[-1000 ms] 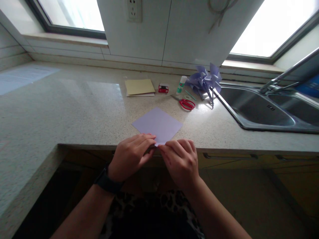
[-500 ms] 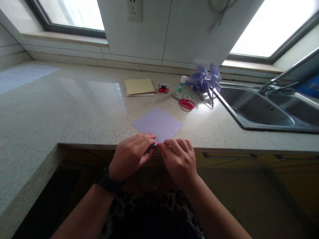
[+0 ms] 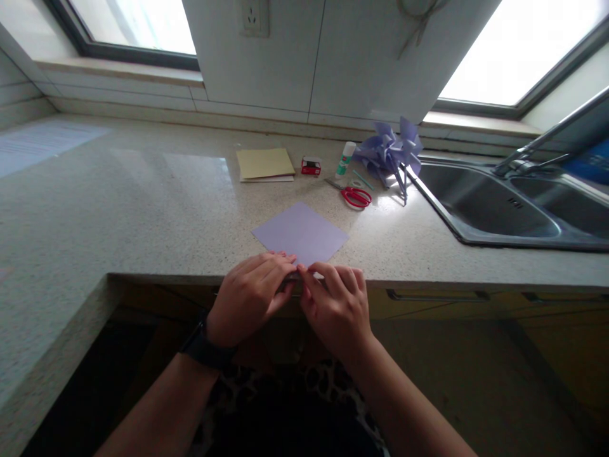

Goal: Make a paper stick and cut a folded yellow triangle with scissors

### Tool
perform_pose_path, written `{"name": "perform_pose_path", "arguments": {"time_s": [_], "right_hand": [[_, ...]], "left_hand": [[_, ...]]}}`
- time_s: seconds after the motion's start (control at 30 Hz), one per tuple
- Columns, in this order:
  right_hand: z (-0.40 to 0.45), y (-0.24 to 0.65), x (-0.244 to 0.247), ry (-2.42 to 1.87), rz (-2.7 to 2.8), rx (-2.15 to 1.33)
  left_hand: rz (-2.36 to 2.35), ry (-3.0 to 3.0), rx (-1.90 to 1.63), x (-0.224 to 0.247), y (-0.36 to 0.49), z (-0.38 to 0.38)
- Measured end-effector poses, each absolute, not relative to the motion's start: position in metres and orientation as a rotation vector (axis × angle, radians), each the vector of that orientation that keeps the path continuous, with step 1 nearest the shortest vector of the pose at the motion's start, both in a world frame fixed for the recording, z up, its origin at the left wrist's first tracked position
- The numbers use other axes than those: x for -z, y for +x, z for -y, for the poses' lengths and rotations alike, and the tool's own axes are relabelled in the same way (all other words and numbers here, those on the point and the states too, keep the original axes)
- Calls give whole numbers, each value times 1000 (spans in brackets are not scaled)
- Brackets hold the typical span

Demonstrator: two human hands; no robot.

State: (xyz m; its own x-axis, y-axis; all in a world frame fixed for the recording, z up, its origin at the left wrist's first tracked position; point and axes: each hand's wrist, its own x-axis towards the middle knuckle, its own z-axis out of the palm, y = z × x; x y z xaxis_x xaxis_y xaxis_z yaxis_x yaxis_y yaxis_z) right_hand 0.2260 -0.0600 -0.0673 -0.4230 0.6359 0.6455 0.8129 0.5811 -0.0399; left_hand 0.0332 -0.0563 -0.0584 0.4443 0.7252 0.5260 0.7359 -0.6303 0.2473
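Note:
A square sheet of light purple paper (image 3: 301, 231) lies cornerwise on the counter, its near corner at the front edge under my fingers. My left hand (image 3: 257, 289) rests over the near left side of the sheet, fingers on the paper and thumb below the counter edge, closed on it. My right hand (image 3: 337, 298) has its thumb and forefinger pinched at the near corner, close to the left fingertips. The corner itself is mostly hidden by the fingers.
Behind the sheet lie red-handled scissors (image 3: 356, 196), a glue stick (image 3: 345, 158), a small red box (image 3: 311, 165) and a stack of yellowish paper (image 3: 266, 164). Purple paper pinwheels (image 3: 390, 149) lie by the steel sink (image 3: 480, 203). Printed paper (image 3: 42, 145) is at far left.
My right thumb and forefinger have shifted slightly at the paper's near corner, the forefinger now pressing closer to the edge. The left hand stays nearly still.

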Motion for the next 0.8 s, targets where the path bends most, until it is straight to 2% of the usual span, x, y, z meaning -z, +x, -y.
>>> {"name": "perform_pose_path", "arguments": {"time_s": [0.47,0.8], "right_hand": [[64,215,65,-1383,2262,347],[68,213,65,-1404,2267,288]], "left_hand": [[1316,-2617,958,54,34,57],[1290,-2660,903,55,33,55]]}}
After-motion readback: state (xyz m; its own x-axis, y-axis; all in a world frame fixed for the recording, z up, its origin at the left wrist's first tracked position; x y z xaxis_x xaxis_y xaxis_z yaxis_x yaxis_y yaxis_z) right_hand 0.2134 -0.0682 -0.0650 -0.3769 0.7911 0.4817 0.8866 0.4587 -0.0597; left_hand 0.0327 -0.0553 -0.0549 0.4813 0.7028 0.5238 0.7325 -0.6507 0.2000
